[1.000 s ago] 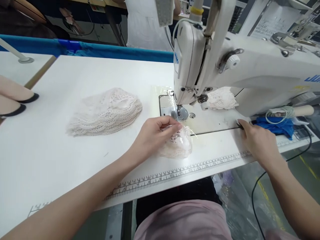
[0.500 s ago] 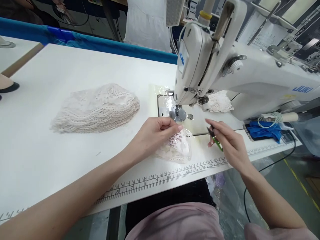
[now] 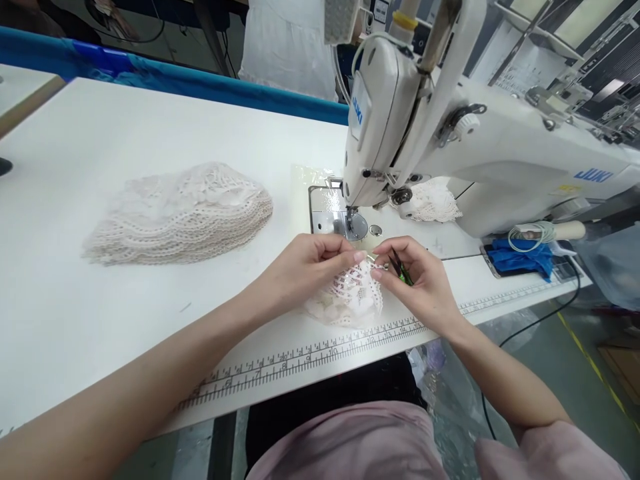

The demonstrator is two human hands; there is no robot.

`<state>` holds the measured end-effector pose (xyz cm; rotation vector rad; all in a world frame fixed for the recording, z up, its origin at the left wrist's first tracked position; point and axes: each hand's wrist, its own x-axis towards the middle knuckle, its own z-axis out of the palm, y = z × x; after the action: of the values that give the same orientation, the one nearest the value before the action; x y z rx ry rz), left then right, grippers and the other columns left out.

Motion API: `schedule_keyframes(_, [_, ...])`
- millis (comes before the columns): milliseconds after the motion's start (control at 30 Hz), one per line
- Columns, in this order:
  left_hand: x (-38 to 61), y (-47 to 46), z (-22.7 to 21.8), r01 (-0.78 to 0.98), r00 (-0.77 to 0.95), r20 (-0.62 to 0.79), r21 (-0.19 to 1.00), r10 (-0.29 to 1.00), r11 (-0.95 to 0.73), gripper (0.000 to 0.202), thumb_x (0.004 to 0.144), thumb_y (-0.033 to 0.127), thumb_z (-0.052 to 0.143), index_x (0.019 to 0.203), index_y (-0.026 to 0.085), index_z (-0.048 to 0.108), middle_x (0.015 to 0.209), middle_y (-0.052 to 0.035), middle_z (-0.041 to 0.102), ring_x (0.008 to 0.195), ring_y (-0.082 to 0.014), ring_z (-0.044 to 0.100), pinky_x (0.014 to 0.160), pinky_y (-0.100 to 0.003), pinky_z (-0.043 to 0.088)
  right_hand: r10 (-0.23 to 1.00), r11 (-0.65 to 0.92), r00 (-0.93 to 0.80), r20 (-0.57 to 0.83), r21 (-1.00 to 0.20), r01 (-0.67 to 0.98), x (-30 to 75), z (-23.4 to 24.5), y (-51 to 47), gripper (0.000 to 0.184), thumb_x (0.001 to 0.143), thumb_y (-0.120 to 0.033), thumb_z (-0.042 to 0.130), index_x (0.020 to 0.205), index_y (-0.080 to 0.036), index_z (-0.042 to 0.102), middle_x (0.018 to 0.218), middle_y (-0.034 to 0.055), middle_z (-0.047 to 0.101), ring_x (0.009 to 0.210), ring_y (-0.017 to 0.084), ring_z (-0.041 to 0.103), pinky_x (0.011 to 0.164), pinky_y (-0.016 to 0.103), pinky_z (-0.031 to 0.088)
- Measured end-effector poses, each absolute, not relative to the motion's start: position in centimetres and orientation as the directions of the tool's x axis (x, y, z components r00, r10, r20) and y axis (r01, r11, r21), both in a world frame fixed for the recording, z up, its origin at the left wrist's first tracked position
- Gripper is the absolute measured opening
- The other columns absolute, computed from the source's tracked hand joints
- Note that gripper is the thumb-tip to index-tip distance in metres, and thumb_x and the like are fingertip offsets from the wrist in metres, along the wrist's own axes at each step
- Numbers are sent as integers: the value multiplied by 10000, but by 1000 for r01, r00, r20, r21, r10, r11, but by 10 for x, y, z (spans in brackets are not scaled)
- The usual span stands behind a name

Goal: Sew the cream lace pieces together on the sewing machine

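Holding the lace piece (image 3: 347,301) near the middle of the frame, pinched between thumb and fingers of the left hand (image 3: 315,267), just in front of the sewing machine (image 3: 380,120) and above the printed ruler (image 3: 320,363) on the white table (image 3: 60,147). Keeping that pinch much as in both earlier pictures.

Now bringing the right hand (image 3: 417,283) in close from the right, with the snips (image 3: 401,269) held in it, dark blades pointing toward the upper left and a bit of green showing lower down. Placing right thumb and forefinger right by the lace's edge, near the left fingertips; cannot tell whether gripping that edge or only touching it. Half a second ago, holding the snips apart from the lace, out to the right; a second ago, resting the same hand farther right, beside the blue cloth (image 3: 520,257).

Leaving the lace pile (image 3: 185,213) lying untouched at left of the frame, seen a little farther left than before, and another bit of lace (image 3: 435,201) under the machine's arm, right of centre.
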<state>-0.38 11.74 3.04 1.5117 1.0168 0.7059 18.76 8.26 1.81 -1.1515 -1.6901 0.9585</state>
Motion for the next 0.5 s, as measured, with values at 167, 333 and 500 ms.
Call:
schedule_keyframes(167, [-4,120,29,210,492,-129,977,861,27,421,792,587,620,686,180,647,543,46,410,476,-66,335,426,-204,263,957,258,-203,206,-925,279,189,20,82,196,830,-246,690,1006,-239,605,897,-6,625,839,132,600,779,287,506])
schedule_keyframes(333, [-6,123,27,169,570,-124,985,812,32,323,769,513,678,778,190,700,679,-7,624,580,-107,528,515,-225,413,958,264,-189,217,-924,278,189,20,82,202,826,-270,697,1010,-233,623,911,1,638,844,136,604,789,296,509])
schedule_keyframes(500, [-8,125,23,165,580,-103,986,808,7,261,805,446,651,821,195,719,739,-34,683,622,-133,583,536,-246,446,962,246,-184,200,-929,275,191,19,81,197,825,-259,693,1016,-240,649,932,7,653,847,141,602,783,305,506])
